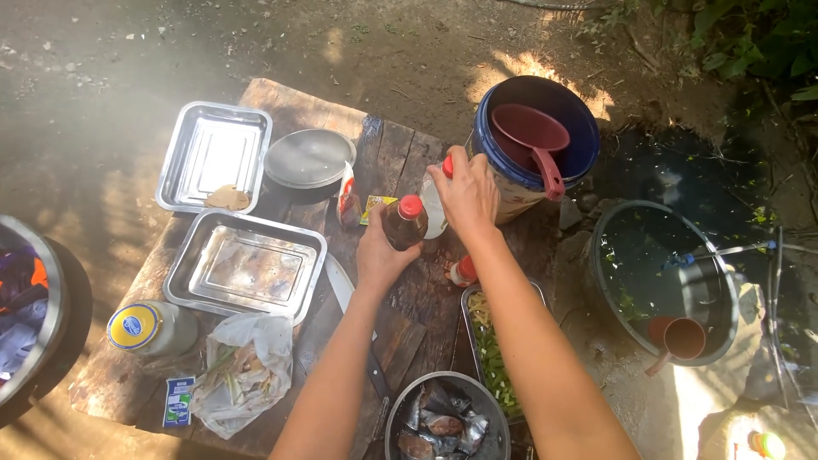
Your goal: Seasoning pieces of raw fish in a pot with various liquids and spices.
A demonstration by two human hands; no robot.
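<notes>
Left hand [381,255]: I clasp the dark bottle [403,223], beside the blue bucket [545,136]
Right hand [467,196]: clamped on pale bottle [434,204]; step: bottles in hand; next: steady grip

Trays [215,153] left on table [400,158]; bucket [579,140] right; fish bowl [447,422] near edge.

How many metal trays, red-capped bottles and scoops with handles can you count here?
Metal trays: 3, the upper tray, the lower tray and the vegetable tray
Red-capped bottles: 3, the dark bottle in the left hand, the pale bottle under the right hand, and the small bottle
Scoops: 2, the red scoop and the brown scoop
Total: 8
</notes>
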